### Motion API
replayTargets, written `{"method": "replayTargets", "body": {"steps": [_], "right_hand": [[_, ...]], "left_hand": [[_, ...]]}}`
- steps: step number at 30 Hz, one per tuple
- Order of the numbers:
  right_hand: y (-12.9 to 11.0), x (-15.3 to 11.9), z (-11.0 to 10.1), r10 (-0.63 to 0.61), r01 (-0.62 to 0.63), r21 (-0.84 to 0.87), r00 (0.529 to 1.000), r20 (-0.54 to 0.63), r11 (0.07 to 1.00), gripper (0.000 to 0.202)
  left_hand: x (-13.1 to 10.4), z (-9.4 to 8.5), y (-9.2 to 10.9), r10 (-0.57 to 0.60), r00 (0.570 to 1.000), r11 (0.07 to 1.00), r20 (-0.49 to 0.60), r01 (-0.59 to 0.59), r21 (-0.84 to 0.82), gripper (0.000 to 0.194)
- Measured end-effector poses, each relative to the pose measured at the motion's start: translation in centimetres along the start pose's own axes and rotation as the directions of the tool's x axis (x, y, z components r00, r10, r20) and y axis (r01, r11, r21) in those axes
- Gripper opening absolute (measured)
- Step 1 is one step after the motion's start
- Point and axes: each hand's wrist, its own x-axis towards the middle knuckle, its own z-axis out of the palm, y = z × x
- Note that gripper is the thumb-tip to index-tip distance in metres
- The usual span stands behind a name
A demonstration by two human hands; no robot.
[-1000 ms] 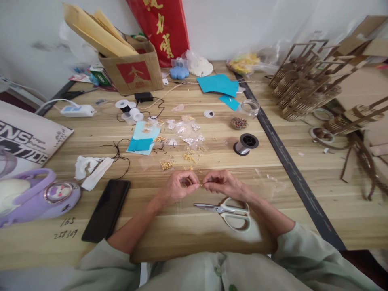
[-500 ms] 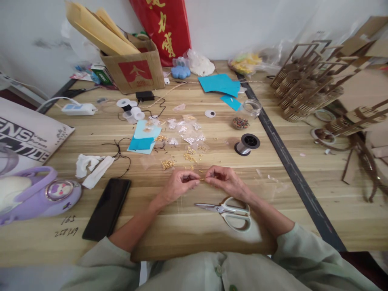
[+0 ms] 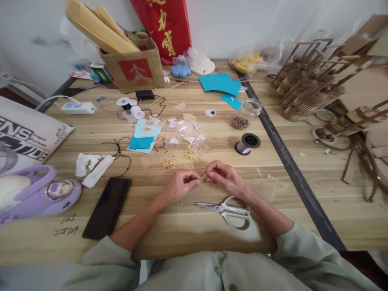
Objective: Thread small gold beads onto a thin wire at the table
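Note:
A short strand of tiny gold beads [image 3: 203,177] spans the small gap between my hands. My left hand [image 3: 181,186] pinches its left end between thumb and forefinger. At the other end, the thumb and fingertips of my right hand [image 3: 223,177] are pressed together on it. Just beyond the hands lie loose gold beads [image 3: 167,163] in small piles. Scissors [image 3: 222,208] with pale handles rest on the wood below my right hand, blades pointing left. A spool of thin wire [image 3: 247,144] stands to the upper right.
A black phone [image 3: 107,208] and a purple bottle [image 3: 39,194] lie at the left. Small bead packets [image 3: 186,129] and blue cards [image 3: 142,142] are further back. A glass jar [image 3: 251,108] and woven baskets [image 3: 306,87] stand at the right, a cardboard box [image 3: 135,68] at the back.
My right hand has risen slightly, its fingers more curled, and the gold strand now slants up toward it. My left hand has stayed almost in place.

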Motion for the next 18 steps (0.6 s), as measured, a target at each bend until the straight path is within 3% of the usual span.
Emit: {"method": "replayTargets", "body": {"steps": [6, 10, 13, 16, 18], "right_hand": [[0.5, 0.2, 1.3, 0.028, -0.032, 0.267, 0.999, 0.019, 0.963, 0.027], [0.8, 0.4, 0.8, 0.08, -0.076, 0.346, 0.997, 0.0, 0.935, 0.03], [-0.4, 0.3, -1.2, 0.066, -0.064, 0.219, 0.998, -0.001, 0.974, 0.028], [-2.1, 0.0, -3.8, -0.026, 0.022, -0.064, 0.998, -0.059, 0.998, 0.023], [-2.8, -0.3, -5.3, -0.093, 0.069, -0.275, 0.993, -0.075, 0.959, 0.02]], "left_hand": [[0.1, 0.2, 0.3, -0.017, 1.0, 1.0, 0.008, 0.018, -0.025, 0.019], [0.2, 0.1, 0.9, 0.019, 1.0, 0.997, 0.0, -0.019, 0.081, 0.019], [0.3, -0.4, 1.1, 0.064, 0.998, 0.977, -0.027, -0.057, 0.207, 0.015], [0.4, -1.5, 1.1, 0.105, 0.994, 0.924, -0.021, -0.09, 0.371, 0.012], [0.5, -2.3, 1.1, 0.116, 0.993, 0.869, 0.006, -0.105, 0.483, 0.01]]}}
